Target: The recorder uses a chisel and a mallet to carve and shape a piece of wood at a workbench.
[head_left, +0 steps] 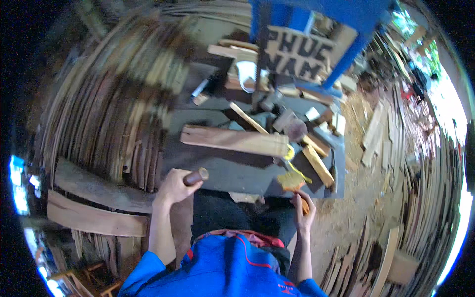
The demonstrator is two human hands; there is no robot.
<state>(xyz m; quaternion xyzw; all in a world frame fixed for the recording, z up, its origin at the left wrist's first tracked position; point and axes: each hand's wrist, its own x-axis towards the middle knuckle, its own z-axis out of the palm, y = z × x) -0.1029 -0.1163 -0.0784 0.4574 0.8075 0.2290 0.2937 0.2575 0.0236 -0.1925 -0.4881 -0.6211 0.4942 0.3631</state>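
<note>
My left hand (173, 187) is closed around a short dark brown cylinder (197, 176), its round end pointing right, just off the table's near left edge. My right hand (303, 210) is closed on an orange object (306, 203) at the near right edge; its kind is unclear. Just beyond those fingers sits a flat mustard-yellow piece (291, 180) with an orange edge. A long squared wooden block (235, 140) lies across the dark grey table (222, 171), between and beyond my hands. At its right end is a small yellow round thing (288, 152).
Wood offcuts (318, 164) and a round brown block (295, 129) clutter the table's right side. A blue metal frame (349, 54) and a lettered board (297, 53) rise at the back. Stacked planks (114, 99) line the left; more boards (378, 128) lie on the right floor.
</note>
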